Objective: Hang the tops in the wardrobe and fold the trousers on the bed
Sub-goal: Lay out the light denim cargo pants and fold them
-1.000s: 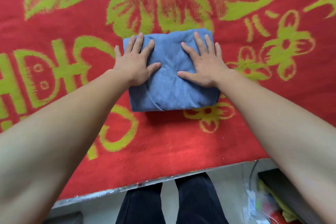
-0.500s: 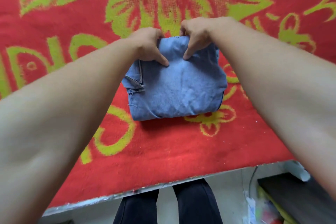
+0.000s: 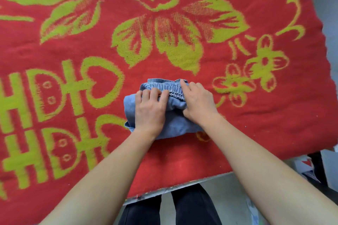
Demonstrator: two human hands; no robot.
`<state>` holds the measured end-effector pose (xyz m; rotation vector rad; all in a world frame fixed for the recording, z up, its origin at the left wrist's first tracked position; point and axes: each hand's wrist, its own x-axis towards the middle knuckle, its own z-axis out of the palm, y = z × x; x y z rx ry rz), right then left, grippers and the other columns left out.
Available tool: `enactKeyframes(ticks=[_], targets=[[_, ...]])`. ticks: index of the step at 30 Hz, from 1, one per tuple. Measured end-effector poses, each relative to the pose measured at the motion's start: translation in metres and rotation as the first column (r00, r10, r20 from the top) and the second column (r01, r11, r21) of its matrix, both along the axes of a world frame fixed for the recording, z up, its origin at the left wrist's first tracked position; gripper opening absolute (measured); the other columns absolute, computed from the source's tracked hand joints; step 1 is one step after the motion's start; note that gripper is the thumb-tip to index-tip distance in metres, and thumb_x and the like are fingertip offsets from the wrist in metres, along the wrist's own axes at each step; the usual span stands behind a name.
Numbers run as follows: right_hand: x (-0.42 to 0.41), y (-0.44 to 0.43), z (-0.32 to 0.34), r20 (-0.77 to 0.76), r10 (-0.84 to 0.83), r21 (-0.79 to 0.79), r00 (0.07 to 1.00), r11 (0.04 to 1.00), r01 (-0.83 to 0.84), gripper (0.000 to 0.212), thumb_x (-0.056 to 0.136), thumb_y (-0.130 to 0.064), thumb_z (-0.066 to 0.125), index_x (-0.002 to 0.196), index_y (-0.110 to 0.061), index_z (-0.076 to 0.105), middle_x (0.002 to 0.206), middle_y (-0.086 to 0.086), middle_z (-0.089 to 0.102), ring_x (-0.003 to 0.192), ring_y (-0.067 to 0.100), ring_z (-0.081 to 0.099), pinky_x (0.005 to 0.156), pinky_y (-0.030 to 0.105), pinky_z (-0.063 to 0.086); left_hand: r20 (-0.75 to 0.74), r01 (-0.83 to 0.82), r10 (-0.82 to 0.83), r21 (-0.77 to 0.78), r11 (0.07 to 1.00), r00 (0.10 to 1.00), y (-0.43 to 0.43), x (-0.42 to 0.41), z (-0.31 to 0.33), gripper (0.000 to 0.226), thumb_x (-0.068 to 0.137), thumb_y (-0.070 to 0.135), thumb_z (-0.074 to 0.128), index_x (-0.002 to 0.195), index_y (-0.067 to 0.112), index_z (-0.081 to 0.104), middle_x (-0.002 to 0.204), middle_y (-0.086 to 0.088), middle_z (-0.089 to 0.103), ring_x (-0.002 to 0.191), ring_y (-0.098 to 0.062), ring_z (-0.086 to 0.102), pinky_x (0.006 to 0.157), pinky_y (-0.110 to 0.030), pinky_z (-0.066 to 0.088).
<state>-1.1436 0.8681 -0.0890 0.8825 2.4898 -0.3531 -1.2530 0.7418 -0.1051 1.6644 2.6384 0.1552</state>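
Note:
Blue denim trousers (image 3: 175, 124) lie as a small folded bundle on the bed's red blanket with green flowers (image 3: 182, 160). Their elastic waistband shows at the bundle's far edge. My left hand (image 3: 150, 107) sits on the left half, its fingers curled into the fabric just below the waistband. My right hand (image 3: 198, 100) grips the right end, with the index finger reaching up onto the waistband. No tops and no wardrobe are in view.
The bed's front edge (image 3: 182, 186) runs just before my dark-trousered legs (image 3: 192, 206). The blanket's right edge (image 3: 327, 60) drops to a grey floor. Some clutter and a dark object (image 3: 318, 170) stand on the floor at the lower right.
Both hands went from pressing flat on the bundle to its far edge, then pulled that edge toward me. The waistband now shows on top and the bundle looks smaller.

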Motion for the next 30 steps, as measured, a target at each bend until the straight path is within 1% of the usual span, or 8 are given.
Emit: enactKeyframes(ticks=[3,7,11,15,18,20,24,30], targets=[[-0.013,0.012,-0.004,0.002,0.053,0.023,0.999,0.998,-0.053,0.067,0.079,-0.024,0.067,0.142,-0.018,0.045,0.121,0.007,0.052,0.113,0.028,0.050,0.085,0.038,0.046,0.042,0.033,-0.028,-0.123,0.992,0.999,0.014,-0.019,0.002,0.049,0.071,0.014,0.071,0.119,0.014,0.062,0.095,-0.012,0.060,0.084,-0.034,0.056,0.079,-0.043,0.044],[-0.041,0.034,-0.002,0.051,0.182,0.076,0.982,0.980,-0.185,0.041,0.079,-0.030,0.071,0.118,-0.018,0.063,0.121,0.009,0.051,0.114,0.030,0.049,0.092,0.041,0.039,0.203,0.130,-0.030,-0.502,0.855,0.979,0.054,-0.059,0.001,0.102,0.068,0.046,0.077,0.150,0.016,0.025,0.126,-0.013,0.048,0.114,-0.035,0.046,0.089,-0.045,0.041],[-0.057,0.048,-0.010,0.136,0.203,0.051,0.970,0.976,-0.212,0.047,0.079,-0.033,0.075,0.122,-0.019,0.062,0.130,0.010,0.046,0.123,0.030,0.044,0.099,0.042,0.038,0.278,0.212,-0.045,-0.609,0.764,0.960,0.076,-0.082,-0.009,0.095,0.056,0.066,0.081,0.130,0.015,0.047,0.128,-0.013,0.041,0.122,-0.034,0.037,0.097,-0.051,0.036],[-0.060,0.051,-0.016,0.113,0.131,-0.055,0.985,0.991,-0.126,0.040,0.077,-0.025,0.078,0.111,-0.018,0.058,0.119,0.009,0.058,0.113,0.032,0.057,0.078,0.036,0.043,0.380,0.223,0.020,-0.583,0.781,0.925,0.076,-0.083,-0.016,0.072,0.057,0.060,0.085,0.099,0.020,0.043,0.100,-0.004,0.054,0.101,-0.031,0.056,0.073,-0.038,0.039],[-0.053,0.046,-0.014,0.073,0.123,-0.034,0.990,0.992,-0.120,0.035,0.079,-0.021,0.073,0.096,-0.022,0.043,0.105,0.010,0.066,0.101,0.034,0.063,0.069,0.034,0.037,0.326,0.183,-0.003,-0.522,0.833,0.945,0.068,-0.078,-0.011,0.071,0.058,0.062,0.084,0.089,0.020,0.037,0.070,0.003,0.042,0.074,-0.028,0.050,0.062,-0.035,0.036],[-0.043,0.037,-0.006,0.018,0.118,-0.001,0.993,0.993,-0.118,0.034,0.077,-0.015,0.068,0.095,-0.021,0.040,0.098,0.010,0.066,0.094,0.035,0.064,0.066,0.036,0.035,0.284,0.166,-0.032,-0.462,0.871,0.958,0.057,-0.071,-0.004,0.067,0.061,0.059,0.083,0.089,0.019,0.036,0.072,0.001,0.048,0.070,-0.029,0.050,0.059,-0.035,0.033],[-0.009,-0.001,0.020,-0.180,0.090,0.123,0.980,0.990,-0.069,0.036,0.067,-0.005,0.070,0.100,-0.012,0.059,0.091,0.011,0.069,0.087,0.036,0.065,0.066,0.039,0.041,0.174,0.139,-0.099,-0.234,0.962,0.980,0.016,-0.043,0.018,0.040,0.072,0.033,0.075,0.097,0.016,0.049,0.090,-0.009,0.063,0.082,-0.035,0.061,0.057,-0.036,0.031],[0.047,-0.074,0.079,-0.285,0.113,0.106,0.952,0.991,-0.086,0.040,0.058,0.000,0.065,0.098,-0.007,0.069,0.090,0.010,0.071,0.090,0.034,0.066,0.081,0.042,0.051,0.132,0.157,-0.138,-0.142,0.977,0.982,-0.069,0.013,0.081,0.034,0.048,0.008,0.079,0.075,0.012,0.059,0.065,-0.009,0.059,0.060,-0.031,0.059,0.050,-0.033,0.043]])
